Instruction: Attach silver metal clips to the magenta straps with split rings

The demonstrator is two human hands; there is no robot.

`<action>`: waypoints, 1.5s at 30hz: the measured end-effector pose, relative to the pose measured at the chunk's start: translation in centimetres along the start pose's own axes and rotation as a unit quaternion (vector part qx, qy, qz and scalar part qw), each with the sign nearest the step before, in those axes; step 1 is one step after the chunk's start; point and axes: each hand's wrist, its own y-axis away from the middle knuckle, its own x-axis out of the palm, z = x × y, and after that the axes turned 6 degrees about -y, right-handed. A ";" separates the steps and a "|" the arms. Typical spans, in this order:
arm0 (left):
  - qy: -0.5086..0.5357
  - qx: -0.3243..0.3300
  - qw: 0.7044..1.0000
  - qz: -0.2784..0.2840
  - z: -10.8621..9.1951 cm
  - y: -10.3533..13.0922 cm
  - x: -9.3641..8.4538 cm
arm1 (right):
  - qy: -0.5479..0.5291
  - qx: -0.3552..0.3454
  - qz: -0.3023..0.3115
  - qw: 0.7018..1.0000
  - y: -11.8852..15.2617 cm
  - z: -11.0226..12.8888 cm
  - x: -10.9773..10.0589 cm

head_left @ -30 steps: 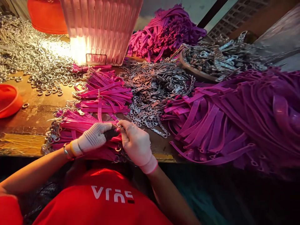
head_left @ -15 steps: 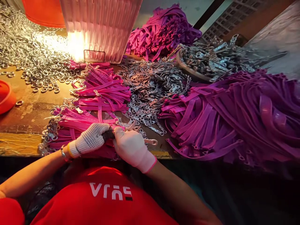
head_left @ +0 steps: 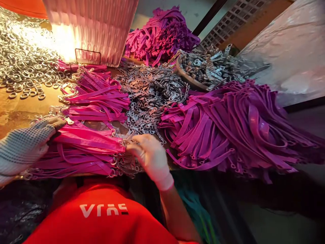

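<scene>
My left hand (head_left: pixel 26 147), in a dotted knit glove with dark tape on a fingertip, closes over the left ends of the pink straps (head_left: pixel 88 139) at the table's front edge. Metal links and rings hang at both strap ends. My right hand (head_left: pixel 153 159), in a plain white glove, pinches at the right end of a strap, where small metal parts sit; its fingertips partly hide the exact grip. Between the hands, the straps stretch roughly level across the pile. Further back is another bundle of pink straps (head_left: pixel 100 91) with metal ends.
Loose metal rings (head_left: pixel 27 64) cover the back left, beside a ribbed translucent panel (head_left: pixel 93 27) with a bright light. Metal chain pieces (head_left: pixel 154 91) lie mid-table, next to a full bowl (head_left: pixel 188 78). Purple straps (head_left: pixel 223 125) heap at right, and another heap (head_left: pixel 165 37) is behind.
My hands were together at the middle. They have since parted: the left has moved out to the strap pile's left end, the right stays near its right end. The view has shifted rightward.
</scene>
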 end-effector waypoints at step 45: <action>0.541 -0.120 0.831 0.047 -10.6 -0.3 5.2 | -0.200 -0.143 0.130 0.960 -3.4 7.7 0.2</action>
